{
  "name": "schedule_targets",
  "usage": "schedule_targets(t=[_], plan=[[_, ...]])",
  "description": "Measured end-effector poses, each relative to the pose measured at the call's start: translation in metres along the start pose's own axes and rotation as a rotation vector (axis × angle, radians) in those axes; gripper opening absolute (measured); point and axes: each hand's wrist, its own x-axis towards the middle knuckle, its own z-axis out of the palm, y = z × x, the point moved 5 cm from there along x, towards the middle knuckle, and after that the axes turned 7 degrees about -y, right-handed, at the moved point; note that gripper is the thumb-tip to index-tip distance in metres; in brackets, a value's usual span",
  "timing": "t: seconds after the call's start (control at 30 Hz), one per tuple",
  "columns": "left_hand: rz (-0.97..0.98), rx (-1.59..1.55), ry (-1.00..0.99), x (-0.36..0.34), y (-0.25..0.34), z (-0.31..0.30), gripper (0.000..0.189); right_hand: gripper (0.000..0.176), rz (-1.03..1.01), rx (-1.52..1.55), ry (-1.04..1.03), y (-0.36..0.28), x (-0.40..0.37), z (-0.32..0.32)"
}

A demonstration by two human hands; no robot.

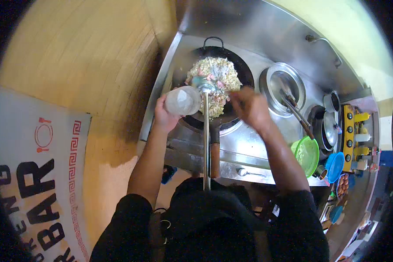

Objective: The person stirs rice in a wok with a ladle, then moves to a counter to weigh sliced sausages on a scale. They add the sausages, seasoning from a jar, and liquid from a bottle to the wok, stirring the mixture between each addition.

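Black wok (245,70) in front of us, with pale, grainy food (225,72) and pink pieces inside; our left hand (163,115) has its grip clamped on a clear tub (194,99) with something white in it, and our right hand (251,109) has a blurred grip we cannot tell; between them, a metal ladle (206,135) points bowl-forward, its long handle running back towards us

My right fingers (245,102), blurred; anything pinched there, indistinct. Wok (246,72), partly hidden behind the ladle (206,131) and my translucent cup (177,103). Banner (59,144), cut off by the bottom edge.
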Motion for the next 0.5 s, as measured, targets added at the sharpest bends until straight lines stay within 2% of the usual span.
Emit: schedule_targets(t=[0.03, 0.1, 0.17, 0.23, 0.3, 0.33, 0.37, 0.43, 0.5], plan=[[0.007, -0.006, 0.01, 0.003, -0.003, -0.001, 0.053, 0.016, -0.066, -0.06, -0.043, -0.021, -0.007, 0.008], [0.009, 0.002, -0.16, 0.008, -0.009, 0.013, 0.054, 0.013, 0.073, -0.139, -0.213, -0.044, -0.009, 0.02], [0.0, -0.044, -0.191, 0.01, -0.013, 0.029, 0.054, 0.013, 0.091, -0.122, -0.203, -0.036, -0.012, 0.031], [0.002, -0.009, -0.14, 0.01, -0.014, 0.04, 0.056, 0.013, 0.115, -0.105, -0.192, -0.025, -0.018, 0.038], [0.006, 0.011, -0.148, 0.015, -0.02, 0.036, 0.056, 0.015, 0.288, 0.428, -0.273, -0.006, -0.035, 0.048], [0.015, 0.03, -0.155, 0.018, -0.022, 0.035, 0.057, 0.016, 0.346, 0.575, -0.259, 0.004, -0.043, 0.055], [0.005, 0.036, -0.16, 0.017, -0.023, 0.036, 0.057, 0.016, 0.353, 0.58, -0.249, 0.009, -0.049, 0.058], [-0.064, -0.019, -0.165, 0.014, -0.027, 0.038, 0.053, 0.015, 0.414, 0.889, -0.097, 0.017, -0.065, 0.059], [-0.071, -0.025, -0.182, 0.017, -0.03, 0.038, 0.055, 0.015, 0.456, 0.886, -0.109, 0.023, -0.078, 0.06]])
